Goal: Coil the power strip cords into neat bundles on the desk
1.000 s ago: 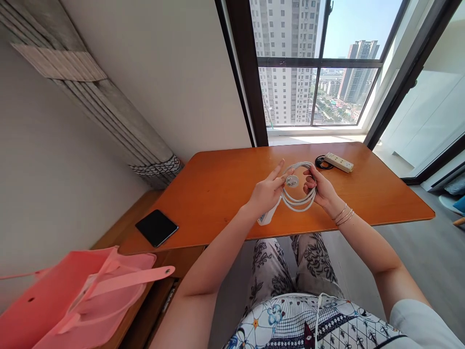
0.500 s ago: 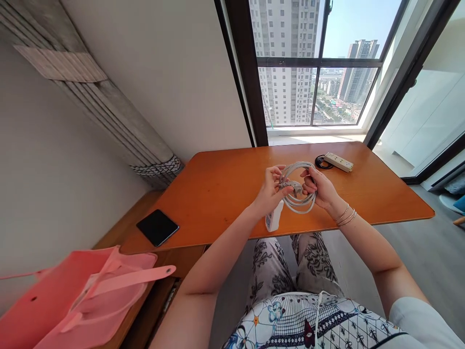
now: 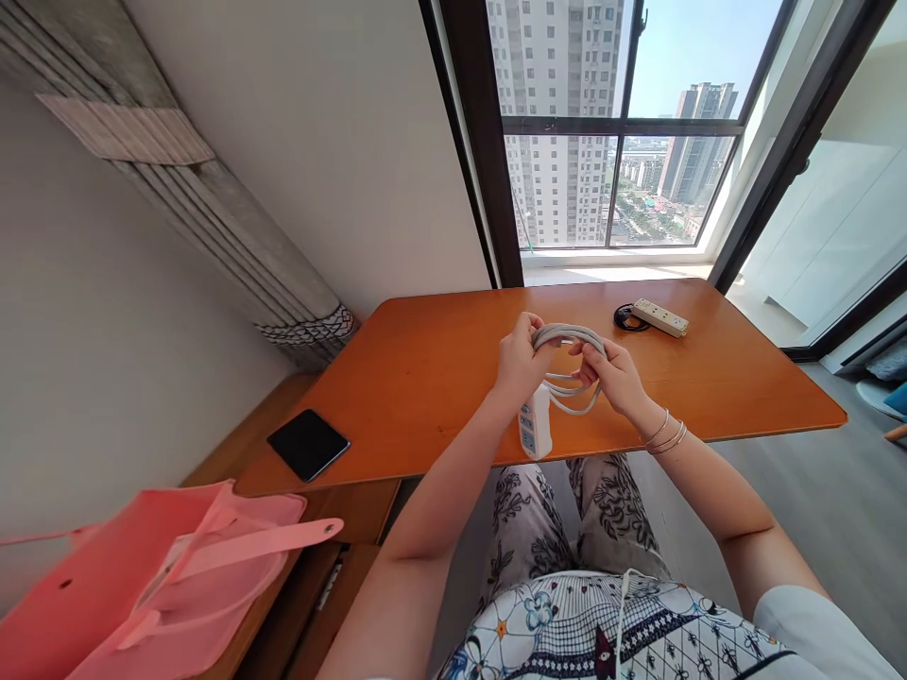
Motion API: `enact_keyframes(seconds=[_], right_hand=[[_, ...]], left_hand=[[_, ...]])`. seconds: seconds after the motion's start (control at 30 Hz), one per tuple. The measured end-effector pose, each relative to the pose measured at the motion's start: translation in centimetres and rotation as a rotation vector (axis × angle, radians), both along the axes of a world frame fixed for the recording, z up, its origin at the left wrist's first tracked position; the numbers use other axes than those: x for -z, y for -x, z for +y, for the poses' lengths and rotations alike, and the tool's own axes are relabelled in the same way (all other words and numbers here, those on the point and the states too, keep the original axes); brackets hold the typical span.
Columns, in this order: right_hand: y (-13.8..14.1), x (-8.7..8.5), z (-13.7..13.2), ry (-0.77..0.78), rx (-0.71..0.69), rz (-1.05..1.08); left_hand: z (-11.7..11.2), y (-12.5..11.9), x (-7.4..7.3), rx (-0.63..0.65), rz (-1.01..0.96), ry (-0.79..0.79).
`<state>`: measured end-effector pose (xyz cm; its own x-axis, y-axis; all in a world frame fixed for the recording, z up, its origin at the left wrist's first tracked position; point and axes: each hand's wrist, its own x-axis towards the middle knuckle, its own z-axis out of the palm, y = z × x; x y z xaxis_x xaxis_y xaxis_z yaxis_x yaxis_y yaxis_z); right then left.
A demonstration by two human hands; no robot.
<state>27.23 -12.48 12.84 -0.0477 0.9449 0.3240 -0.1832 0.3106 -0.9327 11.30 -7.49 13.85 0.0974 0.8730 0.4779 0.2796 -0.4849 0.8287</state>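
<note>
Head: LH (image 3: 521, 361) opp. RH (image 3: 615, 376) @ cable (image 3: 571, 331)

Cannot see lengths of white cable (image 3: 571, 331) inside left hand (image 3: 519, 361) and right hand (image 3: 618, 378), nor full upper end of white power strip (image 3: 537, 427), partly behind left hand. Cannot make out slot shapes on beige power strip (image 3: 659, 318), right of centre: too small. Lose pink bag (image 3: 142, 576) at left and bottom edges, curtain (image 3: 131, 132) at upper left, blue item (image 3: 898, 395) at right edge.
</note>
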Motion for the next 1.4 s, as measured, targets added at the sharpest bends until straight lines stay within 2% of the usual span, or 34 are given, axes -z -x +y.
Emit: enact_keyframes(seconds=[0.13,0.2,0.33,0.4,0.5,0.57,0.67,0.8,0.93,1.1,1.27,1.33,1.4], right_hand=[[-0.8,0.1,0.7,0.007,-0.005,0.03],[-1.0,0.2,1.0,0.045,-0.013,0.052],[-1.1,0.3,1.4,0.093,-0.073,0.12],[-1.2,0.4,1.5,0.077,-0.079,0.158],[-1.6,0.6,1.8,0.067,-0.049,0.194],[-1.8,0.7,1.9,0.073,-0.051,0.188],[-2.0,0.9,2.0,0.053,-0.029,0.17],[-2.2,0.8,2.3,0.078,0.063,0.195],[-2.5,0.3,2.4,0.175,-0.024,0.203],[-2.6,-0.5,2.7,0.265,-0.139,0.256],[-2.8,-0.7,3.4,0.266,-0.069,0.341],[-2.8,-0.5,3.5,0.261,-0.043,0.369],[-2.6,-0.2,3.4,0.257,-0.028,0.389]], left_hand=[[0.4,-0.9,0.5,0.215,-0.281,0.219],[0.4,-1.2,0.5,0.264,-0.346,0.29],[0.3,-1.0,0.5,0.301,-0.384,0.31],[0.3,-0.5,0.3,0.383,-0.373,0.337],[0.5,0.4,0.0,0.567,-0.355,0.506],[0.6,0.8,-0.2,0.629,-0.339,0.617],[0.5,0.8,-0.3,0.614,-0.376,0.665],[0.6,0.5,0.1,0.573,-0.551,0.677],[0.6,0.3,1.3,0.545,-0.67,0.599],[0.0,0.0,2.0,0.603,-0.666,0.507],[-0.1,-0.5,1.4,0.64,-0.631,0.538],[0.0,-0.8,1.2,0.618,-0.624,0.567],[0.1,-1.1,1.2,0.534,-0.658,0.562]])
